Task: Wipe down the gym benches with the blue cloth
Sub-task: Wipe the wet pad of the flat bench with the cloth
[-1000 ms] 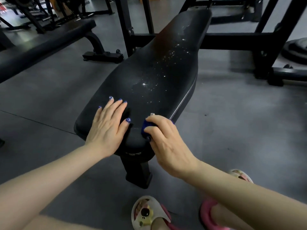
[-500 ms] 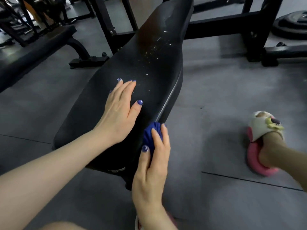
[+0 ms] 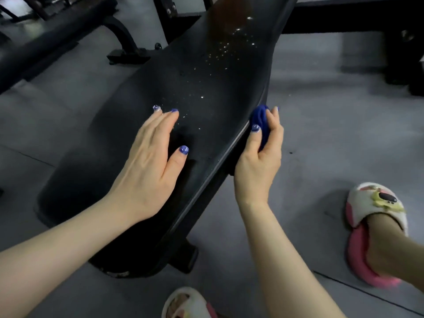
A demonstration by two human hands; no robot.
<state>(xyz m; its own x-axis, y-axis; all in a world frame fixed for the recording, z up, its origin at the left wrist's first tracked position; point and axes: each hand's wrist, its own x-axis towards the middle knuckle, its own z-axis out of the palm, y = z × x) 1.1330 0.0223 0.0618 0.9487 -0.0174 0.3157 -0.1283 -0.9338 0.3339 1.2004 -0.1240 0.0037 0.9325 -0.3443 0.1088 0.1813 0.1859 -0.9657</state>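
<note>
head view: the left hand lies palm down on the black padded counter, its fingers straight and close together, thumb spread to the side, forearm reaching in from the lower left. the right hand is turned on edge at the pad's right side, wrist bent upward, forearm rising from the bottom of the frame. its fingers and thumb curl round the bunched blue cloth, pressing it against the pad's right edge beside the pale trim line. water droplets glint on the pad farther up. a slippered foot stands on the grey floor to the right.
</note>
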